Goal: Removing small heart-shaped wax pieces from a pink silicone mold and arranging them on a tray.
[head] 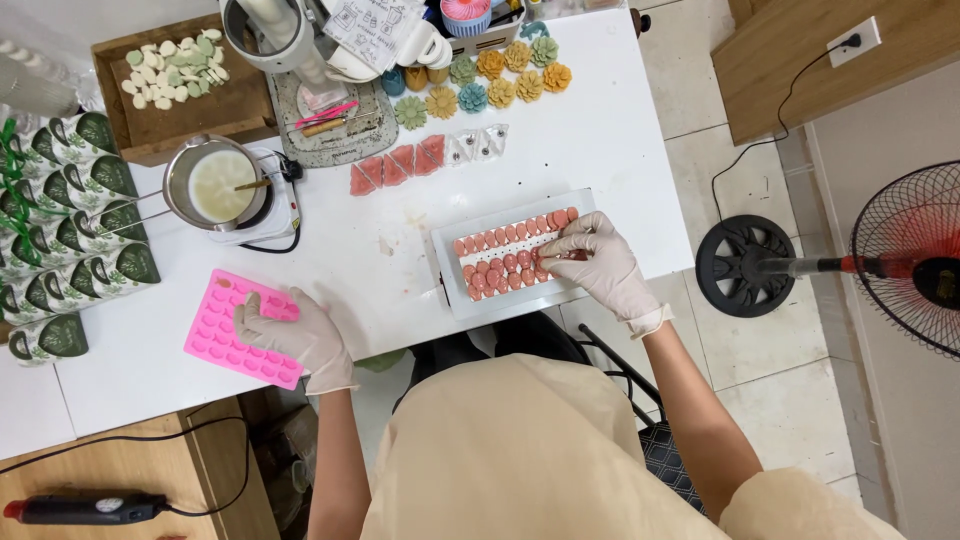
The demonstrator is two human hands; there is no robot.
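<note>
My left hand [295,335], in a white glove, rests flat on a pink silicone mould [222,325] with many small cavities, near the table's front edge. My right hand [597,262], also gloved, pinches a small reddish-brown tool [572,255] over a white tray [455,295]. The tray holds several rows of small pink and red petal-shaped pieces [505,256]. The tool's tip touches a piece in the middle row.
A steel pot of pale melted wax [220,185] sits on a small hot plate at left. Behind lie flower-shaped pieces [500,80], red triangular pieces [395,165] and a wooden tray of pale pieces [175,70]. Patterned cups [85,215] line the left edge. A fan [915,260] stands right.
</note>
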